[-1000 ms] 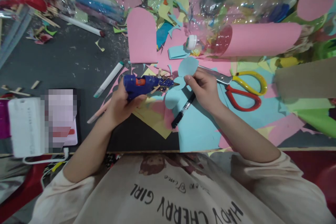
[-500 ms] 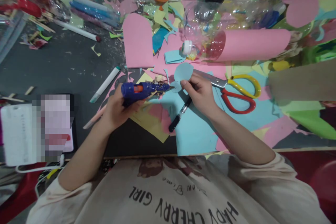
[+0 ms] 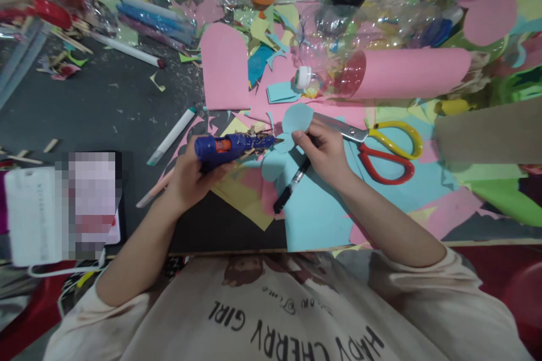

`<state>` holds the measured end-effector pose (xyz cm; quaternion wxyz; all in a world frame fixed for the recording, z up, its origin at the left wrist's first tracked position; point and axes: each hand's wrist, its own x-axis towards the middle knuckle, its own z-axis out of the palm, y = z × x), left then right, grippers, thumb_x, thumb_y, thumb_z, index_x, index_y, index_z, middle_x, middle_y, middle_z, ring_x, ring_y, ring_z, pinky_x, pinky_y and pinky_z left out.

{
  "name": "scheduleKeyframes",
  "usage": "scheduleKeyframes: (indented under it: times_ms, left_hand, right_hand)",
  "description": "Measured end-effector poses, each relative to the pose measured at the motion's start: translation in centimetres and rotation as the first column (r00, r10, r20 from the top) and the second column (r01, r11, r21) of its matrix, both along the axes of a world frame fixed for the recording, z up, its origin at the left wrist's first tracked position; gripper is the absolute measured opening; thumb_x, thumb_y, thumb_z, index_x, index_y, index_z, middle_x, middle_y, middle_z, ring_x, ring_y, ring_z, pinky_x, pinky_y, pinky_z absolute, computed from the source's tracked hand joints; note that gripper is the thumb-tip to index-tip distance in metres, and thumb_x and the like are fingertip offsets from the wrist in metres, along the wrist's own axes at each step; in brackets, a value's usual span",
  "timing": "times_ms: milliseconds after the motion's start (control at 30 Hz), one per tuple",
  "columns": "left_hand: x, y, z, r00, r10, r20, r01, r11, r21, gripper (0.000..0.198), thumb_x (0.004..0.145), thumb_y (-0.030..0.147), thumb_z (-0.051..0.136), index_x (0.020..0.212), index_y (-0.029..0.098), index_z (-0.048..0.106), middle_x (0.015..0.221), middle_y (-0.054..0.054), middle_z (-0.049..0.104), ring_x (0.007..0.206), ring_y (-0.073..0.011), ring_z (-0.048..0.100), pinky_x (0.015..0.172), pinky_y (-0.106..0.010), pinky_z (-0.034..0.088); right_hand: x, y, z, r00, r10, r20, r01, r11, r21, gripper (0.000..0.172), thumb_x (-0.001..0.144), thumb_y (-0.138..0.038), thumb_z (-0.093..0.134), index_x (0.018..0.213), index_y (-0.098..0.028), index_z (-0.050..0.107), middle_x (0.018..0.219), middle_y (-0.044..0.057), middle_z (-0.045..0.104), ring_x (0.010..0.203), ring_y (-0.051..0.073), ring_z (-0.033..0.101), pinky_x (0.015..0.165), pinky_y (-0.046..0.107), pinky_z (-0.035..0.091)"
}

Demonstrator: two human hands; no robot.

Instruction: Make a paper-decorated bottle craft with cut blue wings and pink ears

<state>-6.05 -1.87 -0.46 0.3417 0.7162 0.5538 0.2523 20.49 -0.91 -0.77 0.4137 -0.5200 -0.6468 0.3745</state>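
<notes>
My left hand (image 3: 190, 175) is wrapped round a blue glue gun (image 3: 220, 148), whose metal tip points right. That tip is at a light blue paper cutout (image 3: 297, 118) with rounded lobes; whether they touch I cannot tell. My right hand (image 3: 324, 149) pinches the cutout at its right side, between thumb and fingers. Just below lies a black marker (image 3: 292, 185) on blue paper (image 3: 315, 223). Scissors (image 3: 359, 135) with one yellow and one red handle lie right of my right hand, their blades partly hidden behind it.
A bottle wrapped in pink paper (image 3: 410, 73) lies beyond the scissors. Behind my left hand are a pink rounded paper piece (image 3: 224, 67) and a white marker (image 3: 171, 136). A phone (image 3: 95, 197) is at left. Scraps and plastic bottles fill the far side.
The view has shifted slightly. Both hands keep their holds, and the glue gun's tip has stayed at the blue cutout with hardly any movement.
</notes>
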Motion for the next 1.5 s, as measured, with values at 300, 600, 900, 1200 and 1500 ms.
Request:
scheduleKeyframes:
  times_ms: [300, 600, 900, 1200, 1500]
  left_hand:
    - [-0.3, 0.0, 0.0, 1.000, -0.023, -0.014, 0.023, 0.999, 0.047, 0.032, 0.080, 0.052, 0.062, 0.078, 0.020, 0.059, 0.076, -0.005, 0.065, 0.071, -0.0194, 0.065, 0.064, -0.031, 0.055]
    - [0.2, 0.1, -0.3, 0.997, -0.074, -0.008, 0.073, 0.953, 0.293, 0.039, 0.087, 0.057, 0.057, 0.093, 0.019, 0.061, 0.080, -0.003, 0.069, 0.064, -0.0138, 0.066, 0.053, -0.023, 0.052]
    - [-0.2, 0.1, -1.2, 0.992, -0.118, -0.036, 0.123, 0.918, 0.376, 0.044, 0.089, 0.060, 0.053, 0.100, 0.019, 0.063, 0.084, -0.005, 0.070, 0.069, -0.0147, 0.065, 0.057, -0.025, 0.053]
    - [-0.3, 0.3, -1.4, 0.996, -0.050, -0.070, 0.076, 0.893, 0.444, 0.047, 0.089, 0.063, 0.051, 0.099, 0.018, 0.058, 0.077, -0.002, 0.068, 0.058, -0.0115, 0.062, 0.052, -0.021, 0.050]
    - [-0.3, 0.2, -1.2, 0.998, -0.042, -0.054, 0.059, 0.926, 0.372, 0.050, 0.086, 0.066, 0.053, 0.096, 0.018, 0.060, 0.076, -0.002, 0.069, 0.058, -0.0118, 0.061, 0.051, -0.021, 0.047]
  right_hand:
    - [0.1, 0.0, -0.5, 0.997, -0.072, -0.010, 0.072, 0.997, 0.011, 0.052, 0.090, -0.059, 0.052, 0.057, -0.022, 0.039, 0.061, -0.002, 0.038, 0.060, 0.013, 0.039, 0.058, 0.030, 0.032]
    - [0.1, -0.1, -0.2, 0.997, -0.068, -0.044, 0.067, 0.998, -0.015, 0.050, 0.090, -0.054, 0.056, 0.056, -0.021, 0.039, 0.061, -0.002, 0.037, 0.060, 0.013, 0.038, 0.059, 0.030, 0.029]
    - [-0.1, -0.2, -0.1, 0.999, 0.010, -0.034, -0.010, 1.000, -0.001, 0.051, 0.090, -0.058, 0.053, 0.057, -0.021, 0.039, 0.061, -0.003, 0.036, 0.059, 0.012, 0.037, 0.058, 0.029, 0.030]
    - [-0.1, -0.2, -0.1, 0.998, -0.010, -0.054, 0.010, 1.000, 0.000, 0.049, 0.091, -0.056, 0.053, 0.059, -0.020, 0.046, 0.063, -0.002, 0.041, 0.061, 0.013, 0.039, 0.058, 0.029, 0.031]
    - [0.0, -0.2, -0.2, 0.994, -0.074, -0.074, 0.073, 0.997, -0.014, 0.046, 0.089, -0.050, 0.057, 0.056, -0.020, 0.046, 0.060, -0.002, 0.040, 0.062, 0.013, 0.041, 0.060, 0.030, 0.032]
